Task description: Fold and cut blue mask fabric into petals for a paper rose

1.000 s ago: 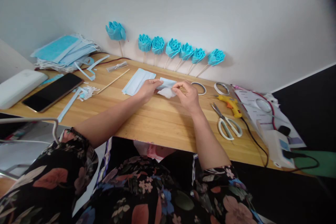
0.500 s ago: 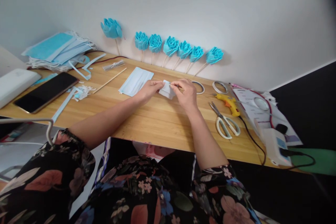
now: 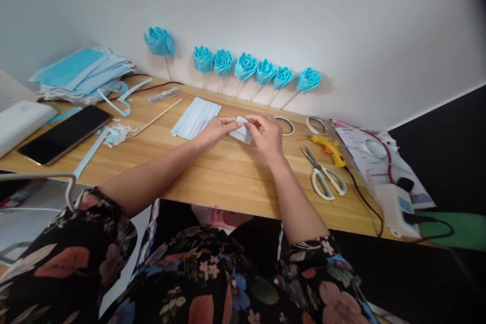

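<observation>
Between my hands is a small pale piece of mask fabric (image 3: pixel 243 134), folded and held just above the tabletop. My left hand (image 3: pixel 217 130) pinches its left edge with thumb and forefinger. From the other side my right hand (image 3: pixel 268 130) pinches its top right corner, fingers curled. Beneath and beside my left hand lies a flat pale blue face mask (image 3: pixel 195 117). Just beyond my right hand is a roll of white tape (image 3: pixel 285 125).
Blue fabric flowers on sticks (image 3: pixel 245 67) lean along the wall. Scissors (image 3: pixel 324 173) and a yellow glue gun (image 3: pixel 328 150) lie at right. At left are stacked masks (image 3: pixel 81 73), a phone (image 3: pixel 65 134), fabric scraps (image 3: pixel 117 134) and a wooden stick (image 3: pixel 157 117).
The upper edge of the fabric piece looks folded over a little more between my fingers. My hands have barely shifted, and the view has moved slightly.
</observation>
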`<state>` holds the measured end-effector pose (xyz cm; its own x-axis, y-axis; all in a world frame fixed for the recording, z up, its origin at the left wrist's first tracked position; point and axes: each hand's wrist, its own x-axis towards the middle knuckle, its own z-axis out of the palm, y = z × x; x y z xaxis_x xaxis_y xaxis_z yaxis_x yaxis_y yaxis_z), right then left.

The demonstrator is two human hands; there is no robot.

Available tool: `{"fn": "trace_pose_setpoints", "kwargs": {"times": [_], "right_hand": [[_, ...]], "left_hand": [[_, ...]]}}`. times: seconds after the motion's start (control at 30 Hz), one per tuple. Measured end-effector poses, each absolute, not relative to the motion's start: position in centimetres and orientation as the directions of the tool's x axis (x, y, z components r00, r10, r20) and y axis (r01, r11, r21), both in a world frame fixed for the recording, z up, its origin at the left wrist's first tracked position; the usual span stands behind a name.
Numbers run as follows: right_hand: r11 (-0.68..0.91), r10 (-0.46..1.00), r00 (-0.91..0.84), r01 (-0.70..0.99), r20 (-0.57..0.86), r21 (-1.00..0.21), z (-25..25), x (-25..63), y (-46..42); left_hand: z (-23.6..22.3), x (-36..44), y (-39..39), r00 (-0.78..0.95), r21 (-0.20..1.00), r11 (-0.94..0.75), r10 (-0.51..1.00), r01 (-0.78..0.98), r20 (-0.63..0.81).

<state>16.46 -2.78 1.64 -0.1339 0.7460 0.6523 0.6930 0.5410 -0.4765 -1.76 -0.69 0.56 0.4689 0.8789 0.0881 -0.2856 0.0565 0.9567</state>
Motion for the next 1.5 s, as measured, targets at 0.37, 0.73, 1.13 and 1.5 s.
{"fn": "trace_pose_setpoints", "kwargs": {"times": [0.37, 0.73, 1.13, 1.5], "right_hand": [[0.572, 0.721, -0.169, 0.693, 0.672, -0.439, 1.75, 16.34, -2.86], [0.630, 0.675, -0.210, 0.662, 0.707, -0.406, 1.63, 16.29, -2.80], [0.576, 0.729, -0.182, 0.684, 0.660, -0.447, 1.66, 16.27, -2.90], [0.613, 0.723, -0.245, 0.659, 0.646, -0.437, 1.87, 16.11, -3.04]], "left_hand": [[0.42, -1.97, -0.73, 0.468, 0.962, 0.029, 0.877, -0.273, 0.106], [0.15, -1.83, -0.50, 0.445, 0.967, 0.040, 0.892, -0.253, 0.080], [0.17, -1.74, -0.59, 0.461, 0.957, 0.073, 0.885, -0.283, 0.069], [0.73, -1.63, -0.64, 0.430, 0.905, 0.208, 0.902, -0.371, -0.031]]}}
